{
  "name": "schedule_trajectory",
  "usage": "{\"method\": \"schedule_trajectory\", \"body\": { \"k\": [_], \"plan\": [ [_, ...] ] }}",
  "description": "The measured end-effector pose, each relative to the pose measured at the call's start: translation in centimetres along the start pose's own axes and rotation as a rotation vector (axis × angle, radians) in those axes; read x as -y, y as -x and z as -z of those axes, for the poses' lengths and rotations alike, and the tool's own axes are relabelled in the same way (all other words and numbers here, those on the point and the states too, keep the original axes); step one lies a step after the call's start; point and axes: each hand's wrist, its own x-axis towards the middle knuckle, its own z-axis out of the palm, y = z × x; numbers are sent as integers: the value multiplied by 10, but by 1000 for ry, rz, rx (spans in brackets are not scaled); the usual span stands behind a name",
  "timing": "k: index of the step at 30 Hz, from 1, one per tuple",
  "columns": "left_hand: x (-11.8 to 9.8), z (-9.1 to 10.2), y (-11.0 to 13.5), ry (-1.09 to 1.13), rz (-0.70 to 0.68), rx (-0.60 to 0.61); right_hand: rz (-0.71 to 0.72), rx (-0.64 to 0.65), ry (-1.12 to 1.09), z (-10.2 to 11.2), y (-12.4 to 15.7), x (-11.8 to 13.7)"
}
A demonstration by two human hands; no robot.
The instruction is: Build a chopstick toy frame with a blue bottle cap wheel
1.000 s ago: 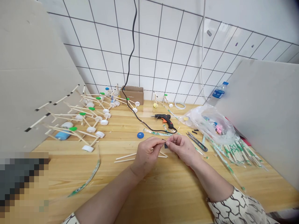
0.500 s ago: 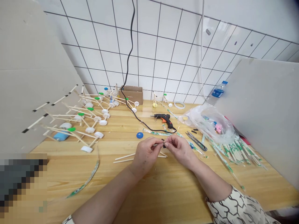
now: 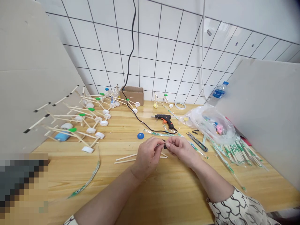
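Observation:
My left hand (image 3: 148, 156) and my right hand (image 3: 182, 150) meet over the middle of the wooden table (image 3: 164, 193). Both are pinched shut on a thin wooden stick (image 3: 160, 145) held between them. A small black piece (image 3: 165, 146) sits at the stick's end, at my right fingertips. Two more sticks (image 3: 125, 158) lie on the table just under my left hand. A blue bottle cap (image 3: 140, 135) rests a little beyond my hands.
A black-and-orange glue gun (image 3: 165, 119) with its cord, small scissors (image 3: 197, 141), a plastic bag of caps (image 3: 212, 124), wrapped chopsticks (image 3: 236, 153), a water bottle (image 3: 218, 91) and a cardboard box (image 3: 132, 94) lie around. Several stick-and-cap models (image 3: 91, 117) fill the left. Cardboard panels stand on both sides.
My hands have stayed together over the table, with the fingers shifting slightly on the stick. The view moved a little.

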Motion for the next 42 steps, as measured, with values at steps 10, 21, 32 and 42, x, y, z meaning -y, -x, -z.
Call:
{"method": "schedule_trajectory", "body": {
  "k": [10, 21, 32, 42],
  "plan": [
    [0, 0, 0, 53, -26, 7, -51, -7, 9, 2, 2, 2],
    [-1, 1, -4, 246, 241, 80, 21, -124, 188, 0, -1, -3],
    [-2, 4, -11, 473, 580, 214, 181, -135, 597, 0, -1, -9],
    [-1, 4, -10, 477, 705, 241, 295, -204, 752, -4, -1, -20]
  ]
}}
